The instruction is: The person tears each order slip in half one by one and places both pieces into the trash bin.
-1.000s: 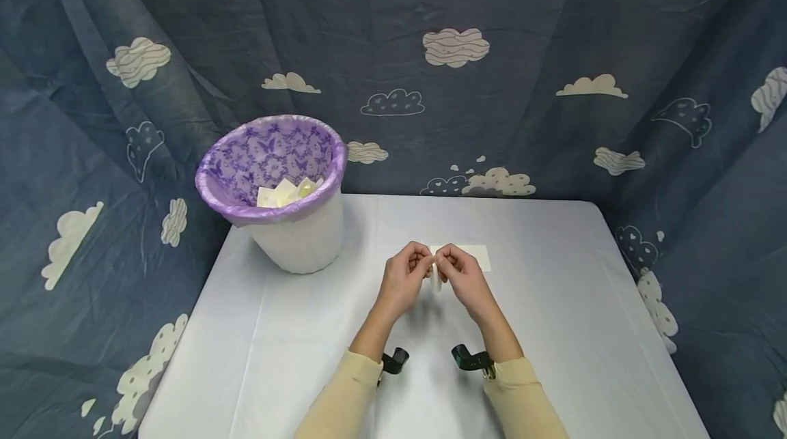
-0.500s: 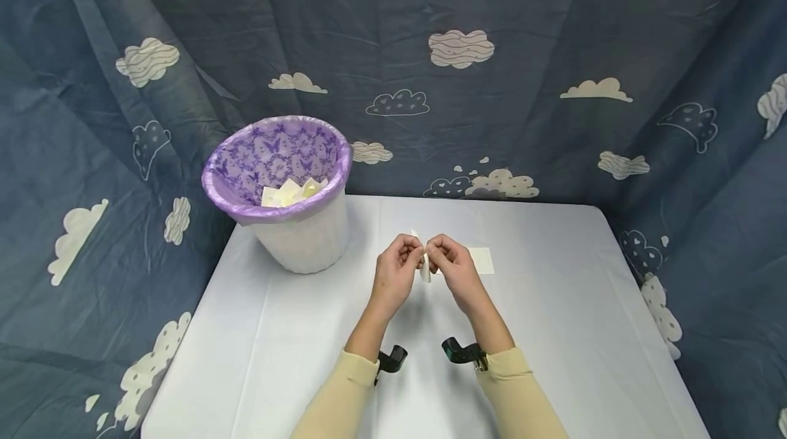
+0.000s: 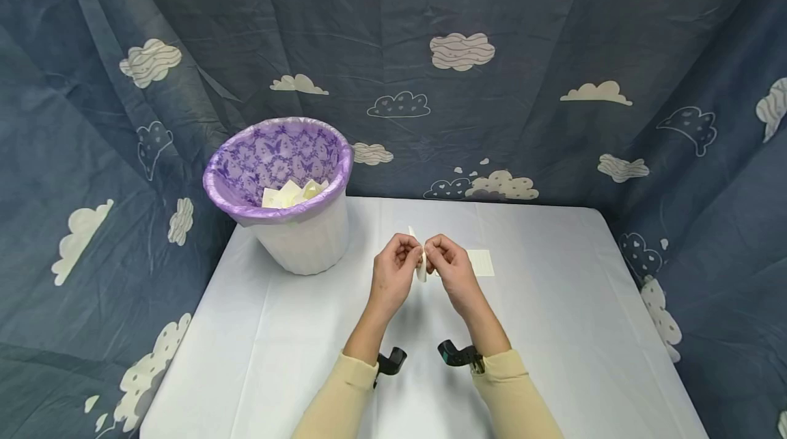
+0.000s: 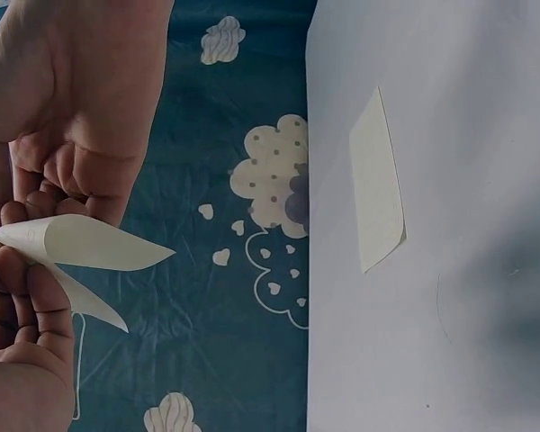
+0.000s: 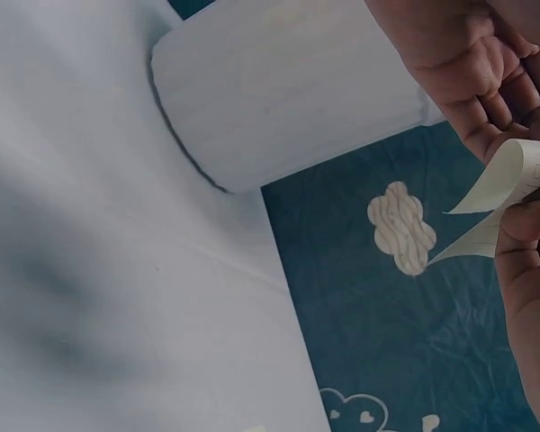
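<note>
A cream slip of paper (image 3: 421,272) is held upright between both hands over the table. My left hand (image 3: 394,268) pinches it between thumb and fingers from the left. From the right, my right hand (image 3: 453,267) pinches the same paper, its fingertips close beside the left ones. In the left wrist view the paper (image 4: 99,245) bends round and parts into two pointed flaps. Faint printed marks show on the paper (image 5: 535,165) in the right wrist view. The pinched part is hidden by the fingers. Behind the right hand, a second cream slip (image 3: 481,263) lies flat on the table.
A white bin (image 3: 304,248) with a purple butterfly-patterned liner (image 3: 270,145) stands at the table's back left. Several cream paper pieces (image 3: 287,194) lie inside it. A white cloth covers the table (image 3: 590,330); a dark blue cloud-print curtain (image 3: 522,16) hangs behind and beside it.
Both hands have shifted slightly left with the paper, mostly in the first half second. More of the slip lying on the table now shows beside the right hand.
</note>
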A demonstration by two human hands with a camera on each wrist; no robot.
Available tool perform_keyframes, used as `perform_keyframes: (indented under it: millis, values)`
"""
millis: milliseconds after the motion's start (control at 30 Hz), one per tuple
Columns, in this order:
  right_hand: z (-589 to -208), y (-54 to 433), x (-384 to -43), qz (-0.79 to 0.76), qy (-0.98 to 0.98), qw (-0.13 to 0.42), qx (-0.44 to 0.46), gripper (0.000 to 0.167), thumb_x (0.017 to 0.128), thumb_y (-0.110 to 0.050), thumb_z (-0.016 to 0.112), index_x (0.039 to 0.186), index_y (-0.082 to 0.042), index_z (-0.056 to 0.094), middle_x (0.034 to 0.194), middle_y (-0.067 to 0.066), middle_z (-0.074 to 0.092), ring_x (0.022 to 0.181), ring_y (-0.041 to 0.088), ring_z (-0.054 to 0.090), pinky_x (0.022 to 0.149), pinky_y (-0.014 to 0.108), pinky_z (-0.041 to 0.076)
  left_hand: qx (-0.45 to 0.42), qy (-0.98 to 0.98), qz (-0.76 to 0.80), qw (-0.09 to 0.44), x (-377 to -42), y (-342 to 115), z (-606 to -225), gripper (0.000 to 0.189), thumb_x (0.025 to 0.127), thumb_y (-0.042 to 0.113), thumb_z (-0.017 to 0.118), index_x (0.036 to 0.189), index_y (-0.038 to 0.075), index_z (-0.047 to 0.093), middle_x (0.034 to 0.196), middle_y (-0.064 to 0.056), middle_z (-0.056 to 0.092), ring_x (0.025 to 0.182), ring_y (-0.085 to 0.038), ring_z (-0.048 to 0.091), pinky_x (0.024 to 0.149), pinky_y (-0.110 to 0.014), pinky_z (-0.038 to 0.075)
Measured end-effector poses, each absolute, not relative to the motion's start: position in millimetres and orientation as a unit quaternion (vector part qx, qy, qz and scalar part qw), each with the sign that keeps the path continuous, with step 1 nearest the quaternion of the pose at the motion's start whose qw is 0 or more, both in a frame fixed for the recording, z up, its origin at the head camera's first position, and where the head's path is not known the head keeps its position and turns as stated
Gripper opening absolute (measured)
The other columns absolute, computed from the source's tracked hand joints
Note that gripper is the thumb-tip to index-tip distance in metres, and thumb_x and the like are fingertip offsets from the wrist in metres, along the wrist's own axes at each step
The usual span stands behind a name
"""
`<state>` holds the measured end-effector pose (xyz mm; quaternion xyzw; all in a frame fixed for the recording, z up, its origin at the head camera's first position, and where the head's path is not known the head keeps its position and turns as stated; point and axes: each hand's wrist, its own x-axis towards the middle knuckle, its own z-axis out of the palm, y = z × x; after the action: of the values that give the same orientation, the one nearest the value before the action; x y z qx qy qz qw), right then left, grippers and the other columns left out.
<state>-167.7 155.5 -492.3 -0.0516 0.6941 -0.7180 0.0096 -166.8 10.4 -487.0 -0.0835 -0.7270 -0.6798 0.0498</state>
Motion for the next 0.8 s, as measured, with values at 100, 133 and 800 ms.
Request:
perform_keyframes:
  millis: [100, 133, 800]
  values:
    - [-492.8, 154.4, -167.4, -0.720, 0.692, 0.005, -0.047, 0.018, 0.111, -0.016, 0.056, 0.101, -0.001, 0.058, 0.080, -0.006, 0.057, 0.074, 0.009, 0.053, 0.071, 0.021, 0.048, -0.086, -0.724, -0.682, 0.056, -166.7, 10.7, -486.8, 0.004, 0.104, 0.010, 0.068, 0.104, 0.006, 0.067, 0.091, -0.011, 0.070, 0.079, -0.010, 0.063, 0.071, -0.018, 0.055]
    - [-493.2, 154.2, -167.6, -0.721, 0.692, 0.004, -0.047, 0.018, 0.111, -0.016, 0.056, 0.101, -0.001, 0.058, 0.080, -0.006, 0.057, 0.074, 0.008, 0.053, 0.071, 0.021, 0.048, -0.086, -0.725, -0.681, 0.058, -166.4, 10.6, -486.6, 0.005, 0.104, 0.010, 0.068, 0.104, 0.006, 0.067, 0.092, -0.011, 0.070, 0.079, -0.010, 0.063, 0.071, -0.018, 0.055]
    - [-494.7, 151.5, -166.9, -0.719, 0.693, -0.041, -0.017, 0.020, 0.110, -0.015, 0.058, 0.102, 0.004, 0.059, 0.078, -0.004, 0.058, 0.074, 0.009, 0.055, 0.069, 0.022, 0.049, -0.070, -0.728, -0.676, 0.089, -164.7, 11.3, -486.1, 0.009, 0.105, 0.013, 0.067, 0.106, 0.004, 0.067, 0.094, -0.011, 0.072, 0.081, -0.010, 0.066, 0.074, -0.019, 0.057]
